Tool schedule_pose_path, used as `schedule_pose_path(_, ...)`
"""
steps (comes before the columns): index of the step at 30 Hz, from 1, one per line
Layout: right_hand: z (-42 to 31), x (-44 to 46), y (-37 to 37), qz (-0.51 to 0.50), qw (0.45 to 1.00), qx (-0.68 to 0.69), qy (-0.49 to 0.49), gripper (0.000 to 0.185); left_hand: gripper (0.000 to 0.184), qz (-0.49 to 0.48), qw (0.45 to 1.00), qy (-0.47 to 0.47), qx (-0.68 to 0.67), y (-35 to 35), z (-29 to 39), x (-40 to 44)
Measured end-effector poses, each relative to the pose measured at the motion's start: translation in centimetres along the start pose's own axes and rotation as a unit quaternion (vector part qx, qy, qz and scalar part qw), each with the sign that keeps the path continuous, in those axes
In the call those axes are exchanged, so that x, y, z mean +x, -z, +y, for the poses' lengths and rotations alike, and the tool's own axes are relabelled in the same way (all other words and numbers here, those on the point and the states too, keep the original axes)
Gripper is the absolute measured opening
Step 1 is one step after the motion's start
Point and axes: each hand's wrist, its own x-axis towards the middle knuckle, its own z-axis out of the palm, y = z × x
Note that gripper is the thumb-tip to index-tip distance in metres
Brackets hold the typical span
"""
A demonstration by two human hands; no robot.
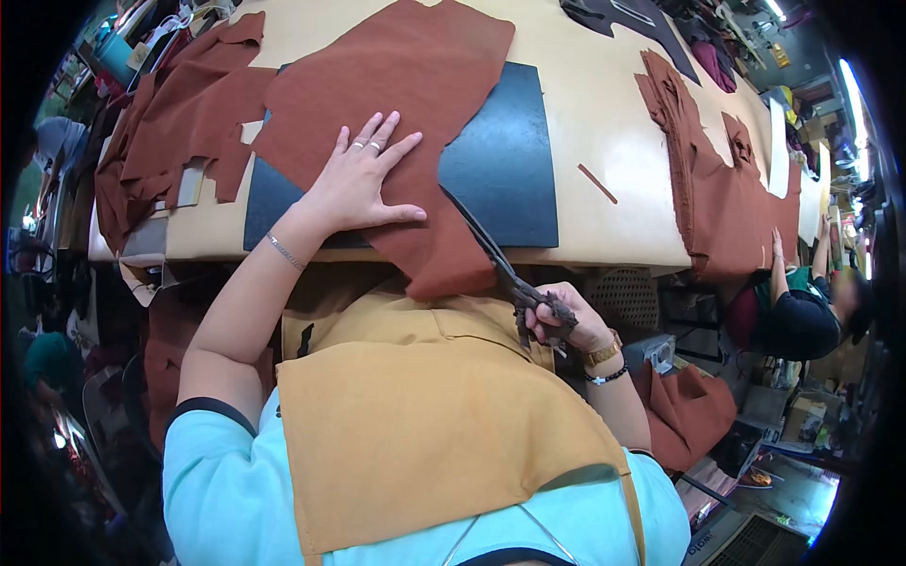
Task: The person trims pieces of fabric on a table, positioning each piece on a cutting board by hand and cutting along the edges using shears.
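A large rust-brown piece of leather-like material [396, 71] lies over a dark cutting mat [510, 160], its near end hanging past the table edge toward my apron. My left hand [373, 174] rests on it, palm down with fingers spread. In my right hand [576, 325] are dark scissors [500, 259], gripped by handles that look wrapped. Their blades point up and left, along the right edge of the brown piece near its narrow part. Whether the blade tips touch the material I cannot tell.
More brown material lies in a heap [189, 113] at the left and a stack [717, 189] at the right of the table [604, 113]. A thin brown strip [597, 184] lies between mat and stack. Another person [802, 302] is at the right end.
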Motion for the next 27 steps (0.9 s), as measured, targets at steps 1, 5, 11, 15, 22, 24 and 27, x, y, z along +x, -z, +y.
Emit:
schedule_pose_path(1, 0.0, 0.3, 0.1, -0.004, 1.0, -0.002, 0.001, 0.03, 0.099, 0.002, 1.0, 0.0, -0.001, -0.2, 0.0, 0.1)
schedule_pose_path(5, 0.0, 1.7, -0.3, -0.021, 0.999, 0.011, 0.026, 0.024, 0.101, 0.007, 1.0, 0.006, -0.004, -0.4, 0.3, -0.3)
schedule_pose_path(11, 0.0, 1.6, -0.2, -0.006, 1.0, -0.008, 0.015, 0.025, 0.103, 0.006, 0.999, 0.04, -0.003, -0.4, 0.9, -0.9)
schedule_pose_path(15, 0.1, 1.4, -0.3, -0.008, 1.0, 0.001, 0.012, 0.024, 0.104, 0.002, 0.998, 0.061, -0.001, -0.3, 1.5, -1.3)
schedule_pose_path(22, 0.0, 2.1, 0.2, -0.015, 0.999, -0.003, 0.031, 0.054, 0.107, 0.0, 0.998, 0.058, 0.0, -0.3, 1.5, -1.3)
schedule_pose_path(24, -0.3, 2.2, 0.2, -0.017, 0.999, -0.003, 0.029, 0.052, 0.107, 0.003, 0.998, 0.055, 0.002, -0.4, 1.4, -1.3)
schedule_pose_path(27, -0.5, 2.4, 0.3, -0.03, 0.999, 0.0, 0.02, 0.04, 0.107, 0.004, 0.999, 0.054, 0.003, -0.4, 1.4, -1.3)
